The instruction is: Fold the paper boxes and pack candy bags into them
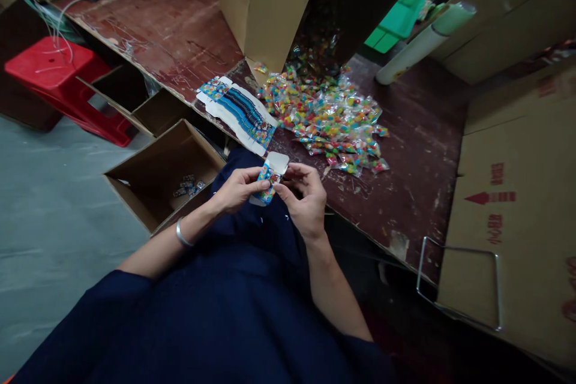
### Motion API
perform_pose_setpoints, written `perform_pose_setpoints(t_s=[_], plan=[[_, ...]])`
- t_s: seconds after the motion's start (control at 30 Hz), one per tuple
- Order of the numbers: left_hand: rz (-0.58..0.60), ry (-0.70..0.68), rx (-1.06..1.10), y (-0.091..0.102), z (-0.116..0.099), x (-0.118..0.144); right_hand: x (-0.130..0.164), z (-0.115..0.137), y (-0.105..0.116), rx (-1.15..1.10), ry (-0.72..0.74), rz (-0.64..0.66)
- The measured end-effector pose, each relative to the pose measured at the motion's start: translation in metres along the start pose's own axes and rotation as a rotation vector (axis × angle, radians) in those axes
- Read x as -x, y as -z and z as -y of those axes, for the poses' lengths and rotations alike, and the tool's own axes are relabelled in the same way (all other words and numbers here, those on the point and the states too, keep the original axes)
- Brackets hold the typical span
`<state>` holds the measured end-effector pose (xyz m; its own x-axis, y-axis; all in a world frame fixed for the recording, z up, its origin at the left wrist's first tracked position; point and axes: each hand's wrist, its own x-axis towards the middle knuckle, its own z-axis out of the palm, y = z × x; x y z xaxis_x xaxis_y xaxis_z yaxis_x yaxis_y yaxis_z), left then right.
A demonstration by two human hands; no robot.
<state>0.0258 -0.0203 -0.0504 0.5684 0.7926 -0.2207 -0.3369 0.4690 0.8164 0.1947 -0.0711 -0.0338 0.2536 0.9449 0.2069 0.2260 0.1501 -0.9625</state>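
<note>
Printed small carton [269, 180] pinched between left hand [236, 190] and right hand [306, 195], over lap.

Bare bench [405, 156] lies right of the candy pile [328, 114]; tall cardboard box [265, 6] blocks the far side.

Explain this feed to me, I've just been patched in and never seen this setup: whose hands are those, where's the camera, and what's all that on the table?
There is one picture, from a camera worn on the person's head, looking forward and down. No machine here: the two bare hands belong to the wearer. The left hand and right hand together hold a small printed box with its flap open, over the lap. On the worn brown table lie a stack of flat unfolded boxes and a heap of small clear packets of coloured sweets. Below the table's left edge stands an open carton with a few small boxes inside. A red stool sits further left.
</note>
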Motion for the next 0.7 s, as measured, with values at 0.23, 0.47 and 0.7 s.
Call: perform_pose_setpoints(t_s=[0.23,0.47,0.7], plan=[[-0.291,-0.269,-0.019,-0.016,0.021,0.002,0.012,-0.009,-0.026,-0.09,-0.086,-0.177],[-0.209,-0.374,-0.373,-0.005,0.016,0.01,0.01,-0.025,-0.028,0.09,0.151,-0.219],[0.004,-0.274,-0.328,0.006,0.007,0.01,0.003,-0.026,-0.017,0.213,0.34,-0.167]])
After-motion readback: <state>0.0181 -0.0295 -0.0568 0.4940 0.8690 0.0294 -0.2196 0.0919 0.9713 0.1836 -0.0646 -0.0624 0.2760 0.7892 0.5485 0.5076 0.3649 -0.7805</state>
